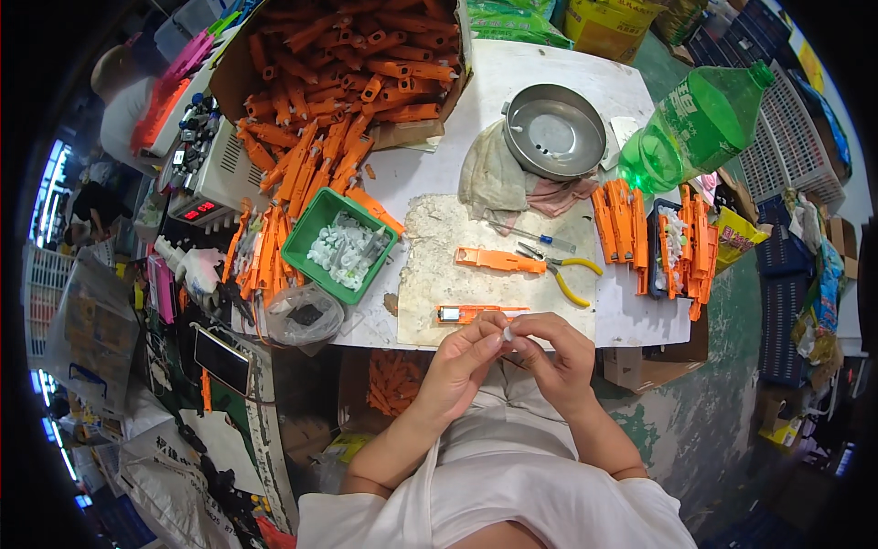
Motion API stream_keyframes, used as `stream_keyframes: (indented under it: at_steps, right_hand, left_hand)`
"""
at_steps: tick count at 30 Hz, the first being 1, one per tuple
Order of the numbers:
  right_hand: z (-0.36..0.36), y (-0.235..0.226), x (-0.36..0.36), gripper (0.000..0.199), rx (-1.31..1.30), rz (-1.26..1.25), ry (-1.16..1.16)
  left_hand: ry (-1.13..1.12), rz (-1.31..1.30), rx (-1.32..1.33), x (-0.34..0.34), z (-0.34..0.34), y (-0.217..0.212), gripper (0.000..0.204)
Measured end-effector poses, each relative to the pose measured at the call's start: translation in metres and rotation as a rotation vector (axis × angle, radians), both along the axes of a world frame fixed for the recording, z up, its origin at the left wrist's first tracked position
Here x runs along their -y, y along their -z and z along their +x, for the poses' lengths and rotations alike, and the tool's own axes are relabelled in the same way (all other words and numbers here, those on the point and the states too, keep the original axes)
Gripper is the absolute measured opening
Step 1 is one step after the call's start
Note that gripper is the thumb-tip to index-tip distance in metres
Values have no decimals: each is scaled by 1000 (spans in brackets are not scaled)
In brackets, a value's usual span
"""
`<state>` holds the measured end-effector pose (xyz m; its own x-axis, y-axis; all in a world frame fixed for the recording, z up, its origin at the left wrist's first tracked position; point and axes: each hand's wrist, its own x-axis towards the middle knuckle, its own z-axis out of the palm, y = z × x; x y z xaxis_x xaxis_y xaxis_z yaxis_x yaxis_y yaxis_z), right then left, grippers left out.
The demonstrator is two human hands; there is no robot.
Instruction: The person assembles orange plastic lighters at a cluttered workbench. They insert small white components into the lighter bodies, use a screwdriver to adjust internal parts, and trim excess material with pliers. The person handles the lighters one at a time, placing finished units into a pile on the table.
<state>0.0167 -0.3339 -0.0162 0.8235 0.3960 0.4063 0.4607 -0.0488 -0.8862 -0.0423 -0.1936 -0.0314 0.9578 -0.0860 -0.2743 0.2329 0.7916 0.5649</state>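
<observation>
My left hand (467,360) and my right hand (560,357) meet at the table's front edge. Their fingertips pinch a small white plastic part (508,335) between them; its exact kind is too small to tell. Just beyond my hands lies an orange plastic housing (466,314) with a silvery block at its left end. Farther back on the worn board (421,247) rests another orange housing half (499,261). To its right are yellow-handled pliers (573,271), spread apart, and behind them a screwdriver (540,237) with a clear and blue handle.
A green bin (296,243) of small white parts stands at left, near a box (380,134) heaped with orange housings. A metal bowl (555,133) sits by rags (492,169). At right are a green bottle (695,128) and stacked orange housings (618,222).
</observation>
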Motion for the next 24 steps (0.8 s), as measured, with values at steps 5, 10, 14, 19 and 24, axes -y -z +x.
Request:
stream_keyframes:
  at_steps: [5,10,14,19,24]
  right_hand:
    - [-2,4,-3,19,-10,12,77]
    - [0,5,-6,21,165,-85,74]
    - [6,4,-10,18,95,-130,51]
    - [32,20,-15,11,-31,-300,-95]
    - [42,33,-27,12,123,-509,-254]
  left_hand:
    - [-30,36,1,1,-6,9,28]
    - [-125,92,7,4,-7,8,11]
    - [-242,561,87,1,-10,9,12]
    - [-410,1530,217,-27,-21,18,17]
    - [-213,1997,335,-32,-33,36,37]
